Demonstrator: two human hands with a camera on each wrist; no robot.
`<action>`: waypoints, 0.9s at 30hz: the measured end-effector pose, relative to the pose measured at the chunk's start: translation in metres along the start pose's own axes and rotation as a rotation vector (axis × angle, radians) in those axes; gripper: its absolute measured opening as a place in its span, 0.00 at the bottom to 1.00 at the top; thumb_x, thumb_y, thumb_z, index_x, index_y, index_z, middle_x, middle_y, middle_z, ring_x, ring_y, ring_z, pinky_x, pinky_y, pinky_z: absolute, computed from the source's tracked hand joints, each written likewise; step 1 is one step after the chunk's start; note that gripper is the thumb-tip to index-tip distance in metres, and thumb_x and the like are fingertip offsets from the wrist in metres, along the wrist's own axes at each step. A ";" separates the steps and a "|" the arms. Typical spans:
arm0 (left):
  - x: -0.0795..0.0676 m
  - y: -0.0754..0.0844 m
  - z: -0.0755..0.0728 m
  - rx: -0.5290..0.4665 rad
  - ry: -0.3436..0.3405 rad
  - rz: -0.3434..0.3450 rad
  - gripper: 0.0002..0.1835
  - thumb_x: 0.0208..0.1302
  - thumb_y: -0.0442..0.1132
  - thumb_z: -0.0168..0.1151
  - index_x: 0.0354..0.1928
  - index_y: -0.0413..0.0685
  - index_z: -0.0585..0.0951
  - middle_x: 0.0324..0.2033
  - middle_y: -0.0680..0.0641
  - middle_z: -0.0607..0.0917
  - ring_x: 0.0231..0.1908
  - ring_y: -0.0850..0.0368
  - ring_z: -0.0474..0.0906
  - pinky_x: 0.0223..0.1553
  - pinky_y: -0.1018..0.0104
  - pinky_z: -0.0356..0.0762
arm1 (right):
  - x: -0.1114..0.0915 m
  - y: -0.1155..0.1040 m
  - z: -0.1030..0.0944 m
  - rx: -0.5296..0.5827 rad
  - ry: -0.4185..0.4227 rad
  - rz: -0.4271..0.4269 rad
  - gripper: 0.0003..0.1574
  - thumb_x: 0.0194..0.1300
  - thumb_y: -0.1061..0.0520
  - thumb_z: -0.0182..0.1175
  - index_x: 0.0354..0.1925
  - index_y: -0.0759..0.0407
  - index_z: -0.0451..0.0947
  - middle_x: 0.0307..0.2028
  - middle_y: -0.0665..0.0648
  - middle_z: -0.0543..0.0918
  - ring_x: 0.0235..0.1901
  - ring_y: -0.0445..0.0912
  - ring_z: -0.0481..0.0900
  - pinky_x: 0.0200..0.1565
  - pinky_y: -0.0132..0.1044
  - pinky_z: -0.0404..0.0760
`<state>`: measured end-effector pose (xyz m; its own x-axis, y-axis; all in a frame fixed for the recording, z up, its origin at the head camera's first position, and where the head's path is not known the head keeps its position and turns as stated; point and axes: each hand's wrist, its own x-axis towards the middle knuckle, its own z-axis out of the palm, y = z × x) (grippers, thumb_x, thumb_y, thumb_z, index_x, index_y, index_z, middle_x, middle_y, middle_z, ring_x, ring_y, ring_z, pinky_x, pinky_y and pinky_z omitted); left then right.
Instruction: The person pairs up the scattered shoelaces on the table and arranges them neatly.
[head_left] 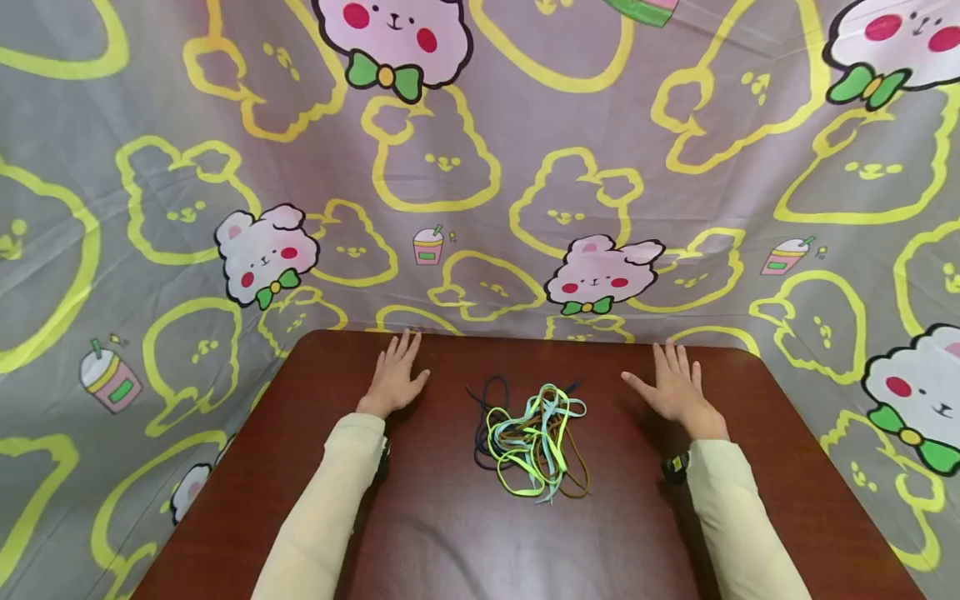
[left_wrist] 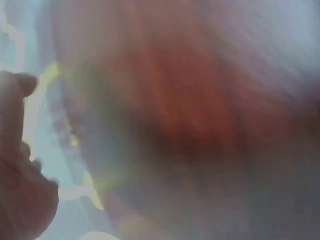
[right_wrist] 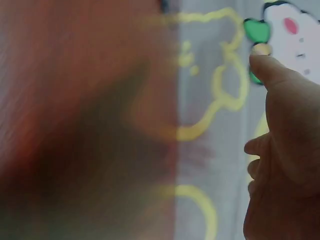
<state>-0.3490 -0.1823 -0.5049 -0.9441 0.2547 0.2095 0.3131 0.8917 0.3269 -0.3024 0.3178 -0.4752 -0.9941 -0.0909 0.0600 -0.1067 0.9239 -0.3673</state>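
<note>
A tangled heap of laces (head_left: 536, 442) lies mid-table, with dark blue, neon yellow, light blue and brown strands looped over each other. To its left, my left hand (head_left: 395, 375) rests palm down with straight, slightly spread fingers, holding nothing. On the other side, my right hand (head_left: 677, 393) lies much the same way, its thumb pointing toward the laces. Both hands are apart from the heap. The left wrist view shows part of the left hand (left_wrist: 22, 170) at its left edge; the right wrist view has the right hand (right_wrist: 290, 130) at its right. Neither wrist view shows the laces.
The dark red-brown table (head_left: 480, 550) has a glossy top with rounded far corners. A grey cloth (head_left: 487, 225) printed with yellow outlines and cartoon rabbits hangs behind it and along both sides. Cream sleeves cover both forearms, and a dark device (head_left: 675, 468) sits at the right wrist.
</note>
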 end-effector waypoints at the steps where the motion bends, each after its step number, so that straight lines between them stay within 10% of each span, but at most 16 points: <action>1: 0.001 0.004 -0.002 -0.022 -0.006 0.021 0.35 0.67 0.47 0.52 0.72 0.47 0.52 0.71 0.40 0.49 0.70 0.40 0.43 0.64 0.41 0.47 | 0.000 -0.004 -0.002 0.009 0.006 -0.015 0.62 0.62 0.26 0.44 0.71 0.69 0.37 0.70 0.71 0.32 0.69 0.64 0.26 0.61 0.64 0.25; 6: 0.003 0.036 -0.015 -0.187 -0.059 0.100 0.22 0.67 0.43 0.52 0.62 0.47 0.72 0.58 0.45 0.74 0.50 0.46 0.75 0.50 0.51 0.72 | -0.007 -0.040 -0.009 0.107 -0.003 -0.096 0.45 0.66 0.34 0.49 0.65 0.68 0.61 0.63 0.70 0.64 0.64 0.63 0.59 0.61 0.61 0.53; 10: 0.004 0.073 -0.027 -0.216 -0.092 0.178 0.15 0.68 0.44 0.51 0.52 0.52 0.79 0.47 0.53 0.82 0.36 0.56 0.79 0.39 0.59 0.75 | -0.016 -0.080 -0.004 0.189 -0.080 -0.118 0.31 0.66 0.38 0.52 0.51 0.61 0.77 0.48 0.59 0.80 0.46 0.52 0.78 0.45 0.50 0.75; 18: 0.002 0.138 -0.039 -0.250 -0.199 0.250 0.15 0.68 0.46 0.51 0.52 0.54 0.80 0.46 0.54 0.82 0.43 0.58 0.79 0.42 0.63 0.75 | -0.026 -0.137 0.036 0.130 -0.250 0.007 0.31 0.63 0.37 0.55 0.10 0.52 0.70 0.09 0.48 0.64 0.10 0.41 0.59 0.14 0.34 0.55; 27: 0.001 0.176 -0.028 -0.309 -0.198 0.316 0.14 0.68 0.44 0.53 0.52 0.54 0.80 0.43 0.56 0.82 0.31 0.67 0.77 0.34 0.70 0.75 | -0.024 -0.151 0.056 0.163 -0.143 -0.035 0.19 0.57 0.58 0.57 0.11 0.52 0.70 0.09 0.46 0.62 0.11 0.41 0.58 0.16 0.34 0.56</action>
<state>-0.2916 -0.0356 -0.4210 -0.7902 0.5879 0.1733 0.5753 0.6138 0.5407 -0.2637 0.1598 -0.4731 -0.9814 -0.1845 -0.0526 -0.1319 0.8480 -0.5133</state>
